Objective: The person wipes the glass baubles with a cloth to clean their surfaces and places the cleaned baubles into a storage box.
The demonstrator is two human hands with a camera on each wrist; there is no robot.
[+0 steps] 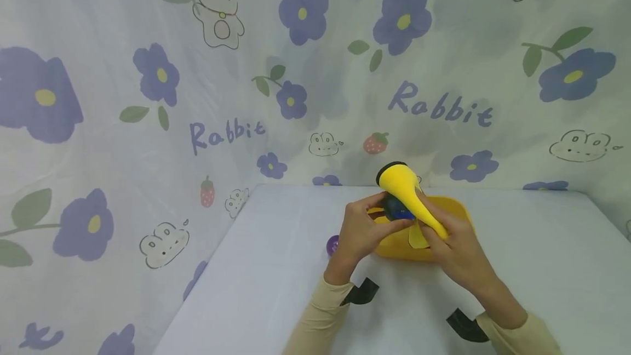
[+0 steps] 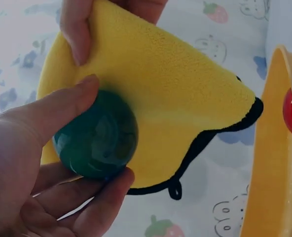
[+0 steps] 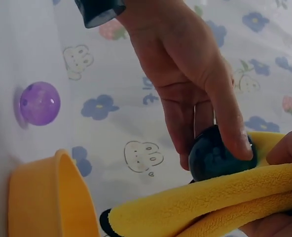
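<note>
My left hand (image 1: pixel 362 229) grips a dark blue-green glossy ball (image 1: pixel 396 208) (image 2: pixel 95 140) (image 3: pixel 215 154) between thumb and fingers. My right hand (image 1: pixel 451 242) holds a yellow cloth with black trim (image 1: pixel 411 196) (image 2: pixel 156 98) (image 3: pixel 205 202) against the ball. Both hands hover over a yellow bowl (image 1: pixel 394 245) (image 2: pixel 272 148) (image 3: pixel 42 197) on the white table (image 1: pixel 276 267). A red ball (image 2: pixel 290 111) lies inside the bowl. A purple ball (image 1: pixel 333 245) (image 3: pixel 40 102) sits on the table just left of the bowl.
A floral "Rabbit" curtain (image 1: pixel 148 97) hangs behind and to the left of the table. Black wrist straps (image 1: pixel 362 292) sit on both beige sleeves. Bare tabletop stretches to the right of the bowl.
</note>
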